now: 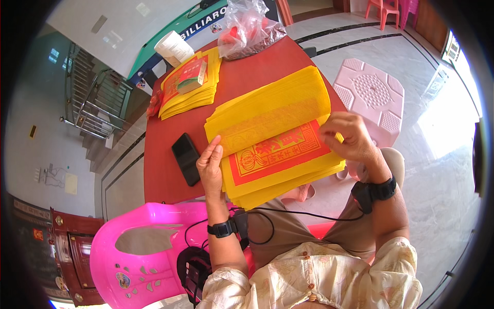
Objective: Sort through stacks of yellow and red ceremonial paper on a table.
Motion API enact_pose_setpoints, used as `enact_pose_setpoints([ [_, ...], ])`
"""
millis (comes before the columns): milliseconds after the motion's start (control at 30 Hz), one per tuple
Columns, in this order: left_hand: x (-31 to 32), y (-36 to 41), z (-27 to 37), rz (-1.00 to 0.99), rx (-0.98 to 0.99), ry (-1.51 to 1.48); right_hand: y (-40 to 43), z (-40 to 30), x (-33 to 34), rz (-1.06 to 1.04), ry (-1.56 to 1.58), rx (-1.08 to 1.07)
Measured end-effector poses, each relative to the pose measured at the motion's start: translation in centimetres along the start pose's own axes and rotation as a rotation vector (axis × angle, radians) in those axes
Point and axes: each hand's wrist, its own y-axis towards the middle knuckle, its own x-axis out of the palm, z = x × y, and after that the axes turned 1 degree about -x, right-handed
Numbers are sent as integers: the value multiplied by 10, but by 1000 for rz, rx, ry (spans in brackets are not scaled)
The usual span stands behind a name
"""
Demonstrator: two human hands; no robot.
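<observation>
A stack of yellow joss paper sheets [266, 185] lies at the near edge of a red table, its front edge overhanging. The top sheet bears a red panel [278, 150] with gold printed writing and patterns. Over its far half, a folded-back yellow sheet [270, 104] shows its unprinted side, the print faintly visible through it. My left hand [210, 166] pinches that sheet's left edge between thumb and fingers. At the right edge, my right hand [349, 135] has its fingers curled close to the paper; whether they grip a sheet is unclear.
On the red table [170, 127] lie a black smartphone [186, 159], a second yellow paper stack [189, 102] with a small box [192, 77] on it, a white paper roll [173, 48] and a clear plastic bag [249, 33]. A pink stool [370, 96] stands right, a pink chair [135, 247] left.
</observation>
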Motion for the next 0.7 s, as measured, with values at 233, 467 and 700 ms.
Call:
enact_pose_setpoints([
  [233,-2,0,-1,-19,1,-28,0,-2,2,-365,-27,-39],
  [467,2,-1,3,-3,-6,-11,3,-4,3,-399,-76,-32],
  [700,1,0,2,-10,-2,-17,3,-4,3,-410,-60,-23],
])
